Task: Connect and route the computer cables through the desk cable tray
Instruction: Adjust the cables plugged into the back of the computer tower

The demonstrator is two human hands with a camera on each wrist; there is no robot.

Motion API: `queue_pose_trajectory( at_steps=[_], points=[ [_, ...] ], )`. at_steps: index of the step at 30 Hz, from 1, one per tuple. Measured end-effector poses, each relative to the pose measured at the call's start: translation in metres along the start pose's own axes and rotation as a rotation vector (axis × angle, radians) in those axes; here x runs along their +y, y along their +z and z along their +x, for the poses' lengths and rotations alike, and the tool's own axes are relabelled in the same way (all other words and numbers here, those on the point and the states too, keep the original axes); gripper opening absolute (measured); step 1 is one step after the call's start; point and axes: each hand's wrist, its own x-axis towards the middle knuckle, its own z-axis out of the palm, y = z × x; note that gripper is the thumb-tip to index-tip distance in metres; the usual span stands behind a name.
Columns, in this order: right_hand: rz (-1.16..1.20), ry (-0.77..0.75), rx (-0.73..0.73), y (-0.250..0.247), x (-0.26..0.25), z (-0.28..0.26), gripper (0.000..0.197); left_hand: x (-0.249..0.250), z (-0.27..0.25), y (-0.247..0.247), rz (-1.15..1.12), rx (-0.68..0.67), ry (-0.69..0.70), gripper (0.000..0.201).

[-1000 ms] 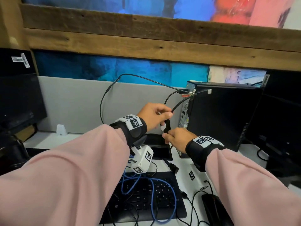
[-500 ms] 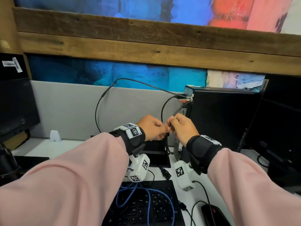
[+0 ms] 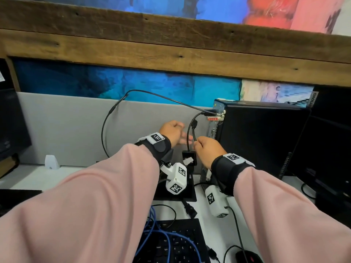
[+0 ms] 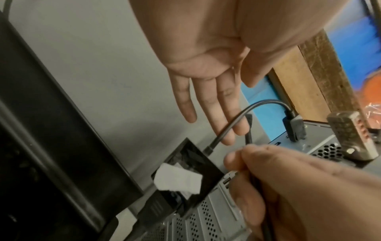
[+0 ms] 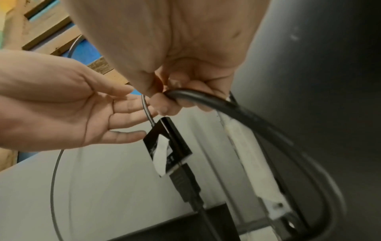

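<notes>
My right hand (image 3: 201,147) grips a thick black cable (image 5: 237,107) beside the rear panel (image 3: 216,128) of the black computer tower (image 3: 262,141); the cable's plug end (image 3: 194,124) sticks up above my fist. My left hand (image 3: 182,138) is just left of it, fingers (image 4: 206,106) straight, holding nothing. Below both hands a small black adapter box (image 3: 189,158) with a white label hangs on a thin cable (image 5: 147,110), a plug (image 5: 185,184) seated in its lower end. Another black cable (image 3: 161,95) arcs from the tower's top rear port over the grey partition.
A keyboard (image 3: 171,245) with a blue cable (image 3: 165,236) looped over it lies near me. A loose black plug (image 3: 190,210) and a mouse (image 3: 248,259) sit on the white desk. Monitors stand far left (image 3: 11,126) and right (image 3: 332,149). The grey partition (image 3: 66,130) closes the back.
My left hand has let go of the cable and opened. My right hand rose from below it, took the cable and still holds it. The adapter box now hangs free.
</notes>
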Motion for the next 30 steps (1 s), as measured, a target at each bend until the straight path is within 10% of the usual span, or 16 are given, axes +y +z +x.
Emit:
queue_pose_trajectory(
  at_steps=[18, 23, 30],
  points=[
    [-0.420, -0.361, 0.141, -0.071, -0.059, -0.013, 0.032, 0.018, 0.055, -0.005, 0.118, -0.078, 0.140, 0.018],
    [-0.194, -0.277, 0.344, -0.125, -0.064, 0.029, 0.035, 0.027, 0.060, 0.000, 0.132, -0.093, 0.142, 0.016],
    [-0.247, -0.098, 0.192, -0.133, -0.035, 0.102, 0.028, 0.055, 0.076, 0.009, 0.044, 0.120, 0.291, 0.015]
  ],
)
